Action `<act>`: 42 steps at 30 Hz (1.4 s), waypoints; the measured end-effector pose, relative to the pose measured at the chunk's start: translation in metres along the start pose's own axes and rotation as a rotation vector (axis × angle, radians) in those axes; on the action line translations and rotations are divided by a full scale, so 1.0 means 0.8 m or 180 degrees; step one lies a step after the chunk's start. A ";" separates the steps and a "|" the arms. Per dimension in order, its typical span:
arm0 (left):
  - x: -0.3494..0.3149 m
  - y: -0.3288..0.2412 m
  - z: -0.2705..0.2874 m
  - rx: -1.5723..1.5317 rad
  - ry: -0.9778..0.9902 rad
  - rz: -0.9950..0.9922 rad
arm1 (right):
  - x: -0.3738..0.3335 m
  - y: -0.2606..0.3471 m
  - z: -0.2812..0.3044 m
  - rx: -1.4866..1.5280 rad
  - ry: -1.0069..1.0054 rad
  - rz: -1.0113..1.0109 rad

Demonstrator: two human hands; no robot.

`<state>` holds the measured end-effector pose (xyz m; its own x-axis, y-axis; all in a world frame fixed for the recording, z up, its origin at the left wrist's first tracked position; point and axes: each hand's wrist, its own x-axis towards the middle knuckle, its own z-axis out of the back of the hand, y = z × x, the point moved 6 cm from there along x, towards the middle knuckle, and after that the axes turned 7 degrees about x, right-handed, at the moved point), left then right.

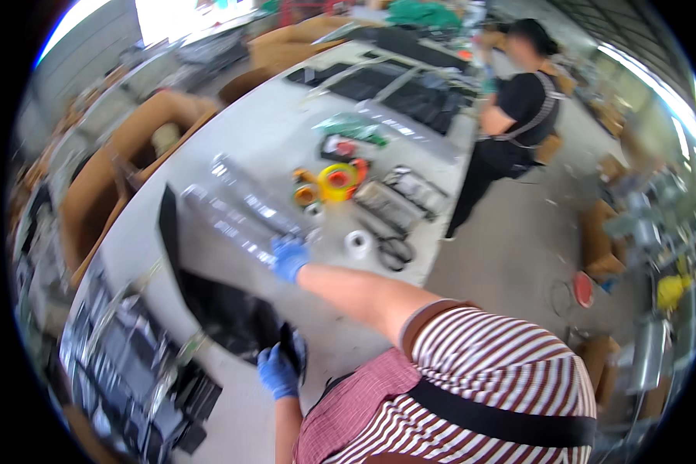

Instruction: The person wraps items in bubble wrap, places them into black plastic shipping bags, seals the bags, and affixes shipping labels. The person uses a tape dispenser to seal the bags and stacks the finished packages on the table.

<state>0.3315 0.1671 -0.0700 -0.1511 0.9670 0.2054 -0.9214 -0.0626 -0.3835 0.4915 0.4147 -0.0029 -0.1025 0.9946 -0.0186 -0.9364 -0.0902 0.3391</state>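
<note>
The left hand [277,373] grips the near end of the black sheet [228,311] on the bench [209,147]. The right hand [289,259] is at a clear roll's [228,224] near end; whether it is closed, I cannot tell. Uneven pulling could crease the sheet; a sideways push could turn the roll away.

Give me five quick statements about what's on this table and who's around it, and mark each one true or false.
1. The left hand and right hand are gloved in blue. True.
2. The right hand holds the yellow tape. False: it is at the near end of a clear roll.
3. The left hand touches the black sheet. True.
4. The yellow tape is left of the clear roll. False: it is to the right.
5. A co-worker stands on the right side of the table. True.
</note>
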 end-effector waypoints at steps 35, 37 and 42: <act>0.077 0.093 -0.060 -0.3431 0.0703 0.1485 | -0.305 -0.162 0.065 0.0863 0.1367 0.1715; 0.085 0.080 -0.041 -0.3439 0.0702 0.1792 | -0.305 -0.165 0.063 0.0559 0.1477 0.1653; 0.091 0.009 0.048 -0.0751 -0.0560 0.0397 | -0.294 -0.150 0.076 0.0805 0.2019 0.1119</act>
<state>0.2997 0.2276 -0.0232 -0.3363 0.8966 0.2883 -0.7866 -0.0991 -0.6095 0.6487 0.1949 0.0178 -0.6244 0.6823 -0.3802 -0.7157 -0.3049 0.6283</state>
